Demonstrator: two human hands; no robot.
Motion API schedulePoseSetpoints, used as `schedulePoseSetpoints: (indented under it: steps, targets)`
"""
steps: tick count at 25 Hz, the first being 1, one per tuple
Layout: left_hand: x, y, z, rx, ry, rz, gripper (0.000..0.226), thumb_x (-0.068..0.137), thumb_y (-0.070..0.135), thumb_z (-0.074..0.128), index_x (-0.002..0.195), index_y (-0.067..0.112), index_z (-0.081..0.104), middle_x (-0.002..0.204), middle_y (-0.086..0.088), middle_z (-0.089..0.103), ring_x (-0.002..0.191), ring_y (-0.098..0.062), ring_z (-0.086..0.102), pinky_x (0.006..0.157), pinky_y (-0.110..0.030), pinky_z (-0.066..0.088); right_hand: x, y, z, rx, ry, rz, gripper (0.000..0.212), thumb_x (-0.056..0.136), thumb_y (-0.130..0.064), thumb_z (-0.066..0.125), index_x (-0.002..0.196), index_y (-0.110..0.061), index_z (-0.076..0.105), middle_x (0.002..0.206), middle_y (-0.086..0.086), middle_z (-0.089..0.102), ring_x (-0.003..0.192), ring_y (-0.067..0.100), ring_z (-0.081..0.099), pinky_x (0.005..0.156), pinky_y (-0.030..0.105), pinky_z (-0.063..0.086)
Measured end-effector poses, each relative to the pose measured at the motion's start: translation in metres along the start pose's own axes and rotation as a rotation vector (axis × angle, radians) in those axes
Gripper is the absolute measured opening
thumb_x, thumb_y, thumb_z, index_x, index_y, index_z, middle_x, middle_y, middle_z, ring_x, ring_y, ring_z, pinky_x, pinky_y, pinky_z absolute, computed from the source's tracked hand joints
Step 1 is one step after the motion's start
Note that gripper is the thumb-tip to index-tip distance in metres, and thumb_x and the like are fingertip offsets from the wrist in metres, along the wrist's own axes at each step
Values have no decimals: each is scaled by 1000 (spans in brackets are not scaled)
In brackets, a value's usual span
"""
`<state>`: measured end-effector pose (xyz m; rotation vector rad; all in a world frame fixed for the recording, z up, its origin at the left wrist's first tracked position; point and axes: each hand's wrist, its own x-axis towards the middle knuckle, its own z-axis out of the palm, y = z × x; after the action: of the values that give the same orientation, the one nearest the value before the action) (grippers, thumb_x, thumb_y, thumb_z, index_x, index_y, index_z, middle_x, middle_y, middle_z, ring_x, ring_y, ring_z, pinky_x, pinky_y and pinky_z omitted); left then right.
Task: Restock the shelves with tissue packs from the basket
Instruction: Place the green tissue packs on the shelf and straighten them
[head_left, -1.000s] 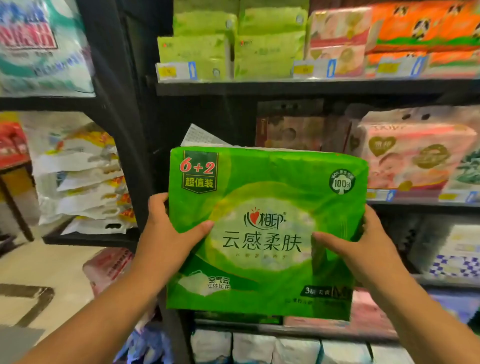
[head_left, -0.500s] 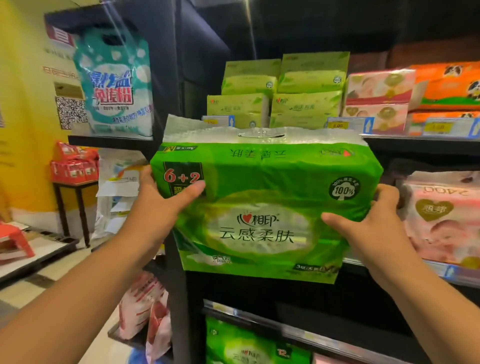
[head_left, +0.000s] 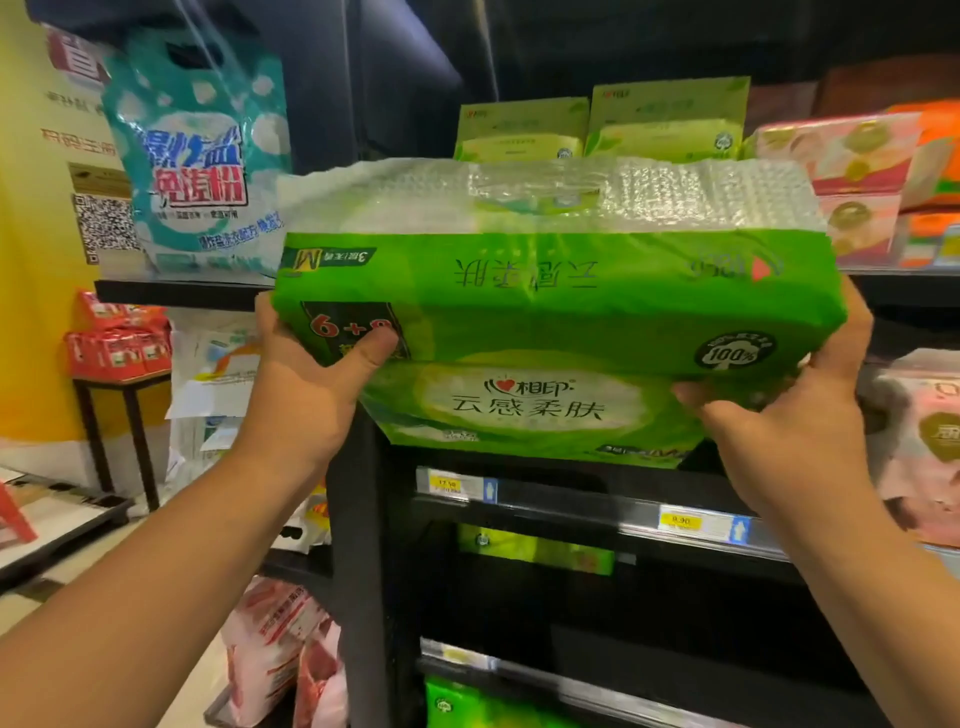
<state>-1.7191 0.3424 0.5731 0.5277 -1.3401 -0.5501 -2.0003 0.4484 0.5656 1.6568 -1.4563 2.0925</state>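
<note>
A large green tissue pack (head_left: 561, 322) fills the middle of the head view, tipped so its top side with the clear plastic end faces up. My left hand (head_left: 306, 384) grips its left end, thumb on the "6+" label. My right hand (head_left: 795, 426) holds its right end from below and the side. The pack hangs in front of the dark shelf unit (head_left: 571, 499), level with a dark gap between two boards. No basket is in view.
Light-green packs (head_left: 665, 124) and pink packs (head_left: 836, 156) stand on the upper shelf behind. A teal washing-powder bag (head_left: 197, 150) sits on the left shelf. More pink packs (head_left: 919, 436) lie at right. Price tags (head_left: 696, 522) line the shelf edge; a green pack (head_left: 535, 551) lies below.
Both hands have raised the green pack and tipped its top away from me toward the shelf. My view has risen with it, so higher shelves now show.
</note>
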Motion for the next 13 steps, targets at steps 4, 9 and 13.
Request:
schedulePoseSetpoints:
  steps: [4,9,13]
  targets:
    - [16,-38,-3,-10,-18,31,52,70,18,73,105,29,36,107,11,58,97,8,59,86,-10,44,-4,21,28,44,64,-52,91,73,21,68,131,-32,21,104,-44,52,96,-15,57,80,7,46]
    - [19,-79,-8,17,-85,16,60,74,4,79,107,24,34,105,8,56,94,12,58,82,-6,42,-26,42,58,25,114,-27,84,72,24,66,127,-25,25,111,-24,51,99,-17,56,80,5,44]
    - [11,-100,-5,35,-92,-4,54,75,11,76,104,31,35,102,12,55,91,16,56,80,-6,42,-32,62,67,-47,144,106,107,74,18,68,121,-65,19,105,-29,52,91,-8,62,81,15,50]
